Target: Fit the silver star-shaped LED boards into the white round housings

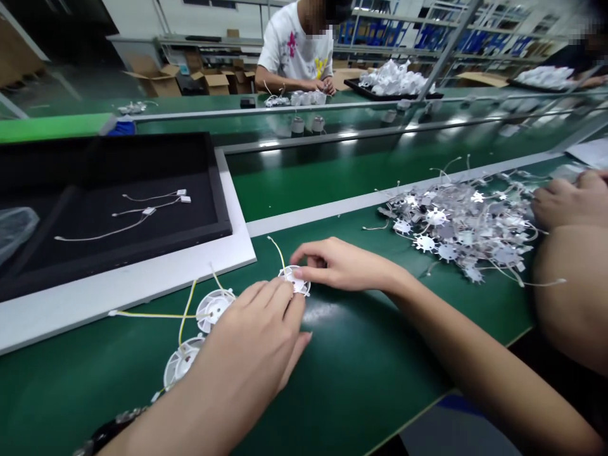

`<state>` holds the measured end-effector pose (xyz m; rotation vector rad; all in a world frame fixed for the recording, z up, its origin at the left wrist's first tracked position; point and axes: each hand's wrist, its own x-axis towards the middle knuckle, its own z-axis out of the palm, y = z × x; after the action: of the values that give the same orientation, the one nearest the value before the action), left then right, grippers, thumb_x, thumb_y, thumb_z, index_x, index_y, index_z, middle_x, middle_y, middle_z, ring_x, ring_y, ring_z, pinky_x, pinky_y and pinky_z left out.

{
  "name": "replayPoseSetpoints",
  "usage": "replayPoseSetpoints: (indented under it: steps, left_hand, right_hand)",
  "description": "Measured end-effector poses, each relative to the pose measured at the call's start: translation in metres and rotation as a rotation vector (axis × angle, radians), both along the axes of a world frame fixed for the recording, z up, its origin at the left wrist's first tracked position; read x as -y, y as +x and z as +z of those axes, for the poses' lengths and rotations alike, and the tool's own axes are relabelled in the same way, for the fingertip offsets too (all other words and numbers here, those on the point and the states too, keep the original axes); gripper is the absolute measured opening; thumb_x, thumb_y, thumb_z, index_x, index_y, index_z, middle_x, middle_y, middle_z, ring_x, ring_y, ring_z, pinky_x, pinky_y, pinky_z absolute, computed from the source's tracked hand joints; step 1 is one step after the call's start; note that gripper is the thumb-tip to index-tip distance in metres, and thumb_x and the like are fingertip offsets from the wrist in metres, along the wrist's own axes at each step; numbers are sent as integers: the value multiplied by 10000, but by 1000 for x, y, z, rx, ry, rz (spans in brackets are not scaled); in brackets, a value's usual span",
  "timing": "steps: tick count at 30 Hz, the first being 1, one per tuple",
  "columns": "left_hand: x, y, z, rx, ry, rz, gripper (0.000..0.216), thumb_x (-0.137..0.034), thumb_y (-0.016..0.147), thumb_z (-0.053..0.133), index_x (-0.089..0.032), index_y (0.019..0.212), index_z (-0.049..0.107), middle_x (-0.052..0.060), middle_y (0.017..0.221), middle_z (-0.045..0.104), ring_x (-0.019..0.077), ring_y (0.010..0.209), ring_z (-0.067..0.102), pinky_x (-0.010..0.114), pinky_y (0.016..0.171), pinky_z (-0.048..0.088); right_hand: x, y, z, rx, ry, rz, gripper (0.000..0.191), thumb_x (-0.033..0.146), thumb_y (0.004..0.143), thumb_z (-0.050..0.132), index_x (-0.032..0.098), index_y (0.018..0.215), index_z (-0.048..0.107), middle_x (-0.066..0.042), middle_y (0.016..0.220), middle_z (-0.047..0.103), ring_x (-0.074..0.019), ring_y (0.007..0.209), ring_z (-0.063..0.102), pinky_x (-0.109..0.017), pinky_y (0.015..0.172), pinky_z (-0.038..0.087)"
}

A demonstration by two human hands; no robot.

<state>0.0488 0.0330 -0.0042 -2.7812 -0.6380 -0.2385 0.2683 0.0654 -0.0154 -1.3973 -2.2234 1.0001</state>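
Observation:
A round white plastic part (300, 290) with a yellow-and-white wire lies on the green work surface, between my two hands. My left hand (266, 320) covers its near left side; the fingers are bent onto it and most fingertips are hidden, while the thumb sticks out to the right. From the right, my right hand (339, 263) pinches the part's far edge, thumb on top and index finger curled. Beside my left wrist sit two similar parts, one white part (212, 310) with wires and a nearer white part (180, 362), partly covered by my forearm.
A black tray (221, 215) holding several small wired pieces stands at left. To the right lies a pile of silvery gear-shaped pieces (456, 228) with wires, near another person's hand (565, 199). Across the green conveyor (304, 174), a person (297, 50) handles white parts.

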Motion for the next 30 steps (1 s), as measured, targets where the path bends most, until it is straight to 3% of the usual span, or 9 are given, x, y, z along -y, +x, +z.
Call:
replayPoseSetpoints:
  steps: [4,7,10,13,15,20,25,30]
  left_hand:
    - [-3,-5,-1,78,12,-33,406,-222,1060,359,-72,1132,729,134,1056,768,335,1073,703,484,993,492]
    - [-4,-4,-4,89,2,-36,361,-162,1045,377,-96,1228,680,123,1028,751,310,1008,701,494,1034,443]
    - [-2,-3,-6,44,-30,-12,378,-80,935,488,-128,1261,673,121,1017,719,307,934,668,483,902,499]
    - [3,-4,-6,11,-37,32,443,-43,875,506,-134,1270,685,137,1010,699,308,827,637,420,686,497]
    - [7,-5,-5,20,-35,30,451,-45,880,472,-113,1266,694,166,1003,697,318,795,633,419,653,482]
    - [12,-4,-5,49,-3,-51,414,-94,966,379,-23,1180,727,185,950,733,349,819,670,476,769,478]
    - [9,-7,-3,75,9,-110,438,-85,1004,332,-85,1021,770,154,1023,775,351,936,710,502,1008,373]
    - [1,-8,-9,37,-6,-110,410,-111,973,376,-32,1246,671,176,1011,746,371,938,694,544,1052,339]
  right_hand:
    - [6,12,6,12,-270,60,436,513,937,659,150,697,693,33,551,562,-90,512,444,-234,484,315]
    - [5,15,3,-123,-320,-86,361,512,893,712,153,867,743,16,656,630,-105,583,501,-227,524,359]
    - [2,7,-7,-371,-331,-152,329,472,854,757,162,963,743,-4,764,680,-124,671,563,-236,605,419]
    - [0,-6,-15,-606,-353,-125,261,410,837,773,160,845,700,-4,786,677,-127,709,585,-248,658,455]
    - [-1,-15,-18,-655,-328,-157,239,368,832,780,161,788,667,4,782,664,-118,704,577,-243,654,453]
    - [-3,-24,-19,-632,-325,-213,264,367,804,812,157,760,658,15,721,642,-110,656,568,-243,621,454]
    - [-3,-20,-21,-602,-385,-257,315,396,801,814,164,737,612,1,673,681,-107,598,613,-228,577,494]
    - [-1,-21,-23,-413,-354,-302,265,357,914,686,172,758,577,7,623,679,-96,499,618,-197,472,489]
